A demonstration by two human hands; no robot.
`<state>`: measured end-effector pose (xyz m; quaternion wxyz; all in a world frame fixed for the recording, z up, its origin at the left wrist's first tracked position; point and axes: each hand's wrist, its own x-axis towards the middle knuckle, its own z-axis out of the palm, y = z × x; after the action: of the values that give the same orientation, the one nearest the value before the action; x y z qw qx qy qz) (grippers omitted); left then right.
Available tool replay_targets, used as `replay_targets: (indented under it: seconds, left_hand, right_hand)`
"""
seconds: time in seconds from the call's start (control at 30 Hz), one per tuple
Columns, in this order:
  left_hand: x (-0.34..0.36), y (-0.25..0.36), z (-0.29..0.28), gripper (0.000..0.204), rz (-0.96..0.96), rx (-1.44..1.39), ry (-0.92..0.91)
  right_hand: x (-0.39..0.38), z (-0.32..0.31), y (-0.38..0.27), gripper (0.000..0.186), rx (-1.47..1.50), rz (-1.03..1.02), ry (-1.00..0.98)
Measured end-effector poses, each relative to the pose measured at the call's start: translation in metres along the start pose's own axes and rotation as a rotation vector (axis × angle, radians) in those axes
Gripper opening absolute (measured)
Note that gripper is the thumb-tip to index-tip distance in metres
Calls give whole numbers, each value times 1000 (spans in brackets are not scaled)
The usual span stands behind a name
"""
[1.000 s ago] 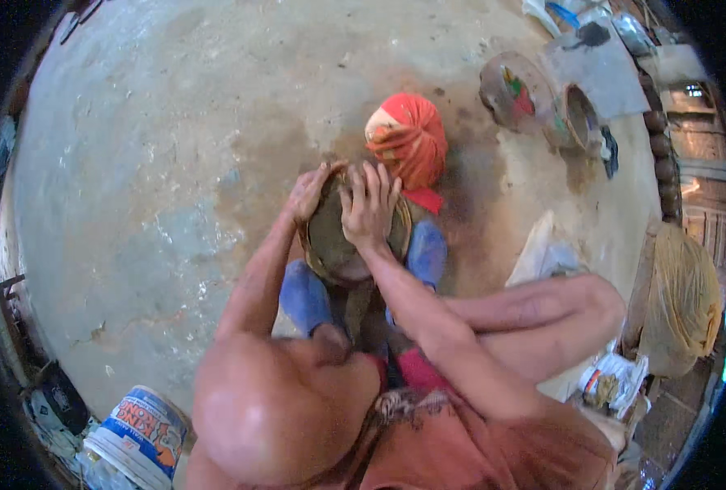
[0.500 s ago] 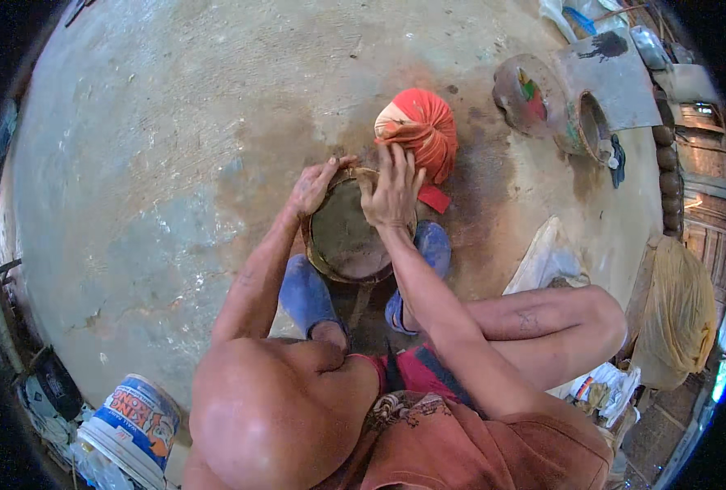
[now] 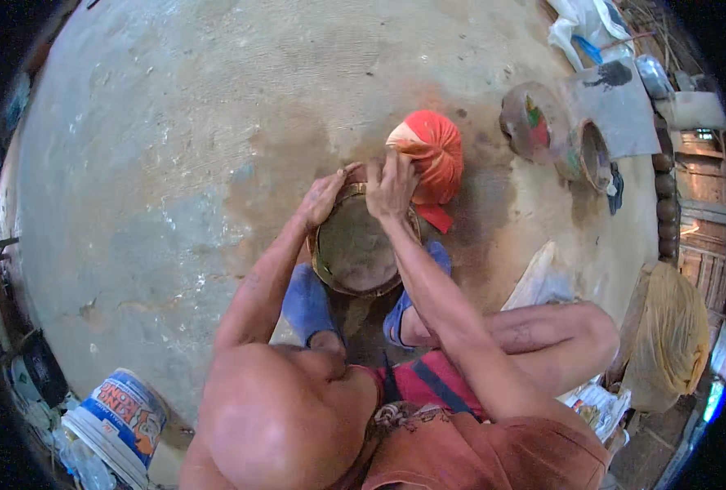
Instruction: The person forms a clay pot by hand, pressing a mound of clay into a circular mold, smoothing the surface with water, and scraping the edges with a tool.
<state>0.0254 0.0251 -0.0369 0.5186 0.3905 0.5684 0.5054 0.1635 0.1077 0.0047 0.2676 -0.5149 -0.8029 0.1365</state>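
Observation:
A round, shallow vessel [image 3: 359,245] with a dark grey-brown inside and a pale rim stands between my feet. My left hand [image 3: 322,200] grips its far left rim, with thumb and fingers closed round the edge. At the far right of the rim is my right hand [image 3: 391,192], its fingers bent over the edge. A short reddish-brown strip shows between the two hands, and its kind is unclear. Just beyond my right hand sits a red cloth bundle [image 3: 440,151], gathered in folds, with a paler patch on its left side.
My blue shoes [image 3: 306,302] flank the vessel. To the far right stand a round brown pot [image 3: 530,122] and an open-mouthed one [image 3: 593,155] by a grey board [image 3: 624,114]. A paint bucket [image 3: 122,420] is at lower left; a yellowish sack [image 3: 673,335] leans at right.
My right hand's fingers have drawn in and bent more at the far rim. My left hand stays on the rim. The whole view has shifted slightly.

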Motion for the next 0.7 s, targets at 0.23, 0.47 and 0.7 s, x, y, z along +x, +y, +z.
replay_targets:
  seconds: [0.23,0.47,0.7]
  left_hand:
    - [5,0,5,66,129,144,-8]
    - [6,-2,3,73,33,84,15]
    - [-3,-18,-10,81,21,-501,-50]
  right_hand:
    - [9,21,-2,25,-85,-323,46]
    - [9,26,-30,35,53,-267,147]
    - [7,11,-77,35,266,-234,297]
